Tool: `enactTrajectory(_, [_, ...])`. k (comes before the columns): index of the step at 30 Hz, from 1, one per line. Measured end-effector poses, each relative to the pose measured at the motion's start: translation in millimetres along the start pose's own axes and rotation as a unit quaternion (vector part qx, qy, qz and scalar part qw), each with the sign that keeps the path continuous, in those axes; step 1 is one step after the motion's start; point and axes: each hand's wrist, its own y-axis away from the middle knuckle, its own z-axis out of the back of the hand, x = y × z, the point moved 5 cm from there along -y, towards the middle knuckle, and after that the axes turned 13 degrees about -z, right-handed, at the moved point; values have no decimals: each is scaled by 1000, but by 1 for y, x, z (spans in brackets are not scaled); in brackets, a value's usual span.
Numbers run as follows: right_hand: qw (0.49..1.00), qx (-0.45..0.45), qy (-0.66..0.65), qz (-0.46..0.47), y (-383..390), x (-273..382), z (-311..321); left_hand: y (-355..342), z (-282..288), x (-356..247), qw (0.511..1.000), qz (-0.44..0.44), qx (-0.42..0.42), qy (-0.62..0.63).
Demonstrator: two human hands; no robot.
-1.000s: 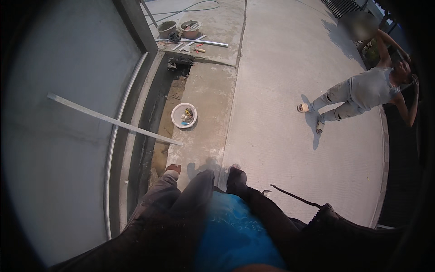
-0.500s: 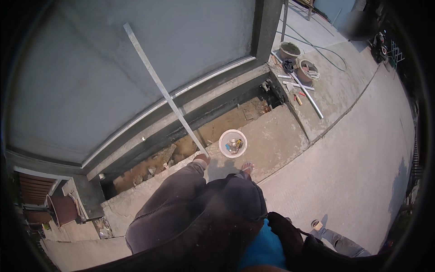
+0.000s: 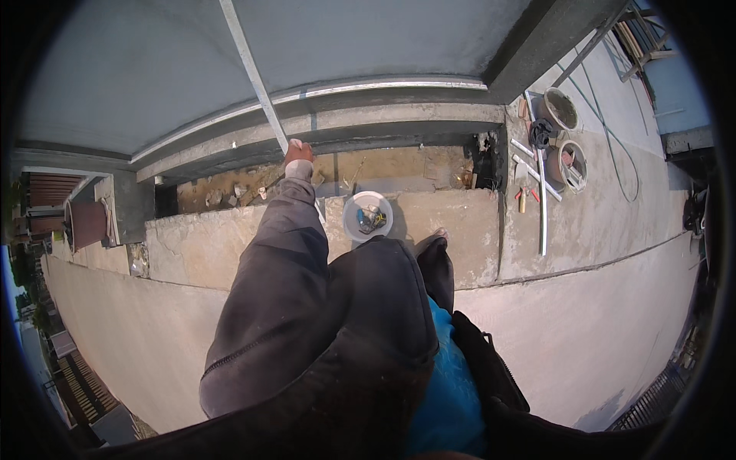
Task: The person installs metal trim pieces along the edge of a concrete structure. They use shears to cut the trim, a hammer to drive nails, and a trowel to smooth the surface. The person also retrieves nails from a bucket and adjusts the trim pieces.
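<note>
A long, light-coloured metal straightedge (image 3: 253, 69) slants across the grey plastered wall (image 3: 368, 42) and down over the trench. My left hand (image 3: 299, 151), at the end of a dark sleeve, is closed round it in its lower part. The straightedge's lower end is partly hidden behind my sleeve. Just in front of my knees, a white bucket (image 3: 354, 230) stands on the concrete ledge with small tools inside, one of them yellow and black. My right hand is not in view.
Below the wall runs a muddy trench (image 3: 383, 169) with rubble in it. To the right lie metal bars (image 3: 545, 207), red-handled tools (image 3: 523, 201) and two buckets, one with mortar (image 3: 562, 107). A hose (image 3: 613, 142) curves over the concrete. A brown bucket (image 3: 86, 225) sits far left.
The view has turned and shifted. My left hand has gone from near the straightedge's lower end to a higher place on it. A greyish shape at the lower right has left the view.
</note>
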Motion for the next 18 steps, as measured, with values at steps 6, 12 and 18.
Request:
enactTrajectory(6, [995,-19,16,-92,-110,-27,172,-9,42,64,982,120,-73,-126])
enactTrajectory(12, [983,-72,-1,-170,-100,58,277,70,-39,94,962,60,70,-256])
enactTrajectory(18, [978,-135,116,-110,-157,109,277,109,-152,126,940,214,256,-67])
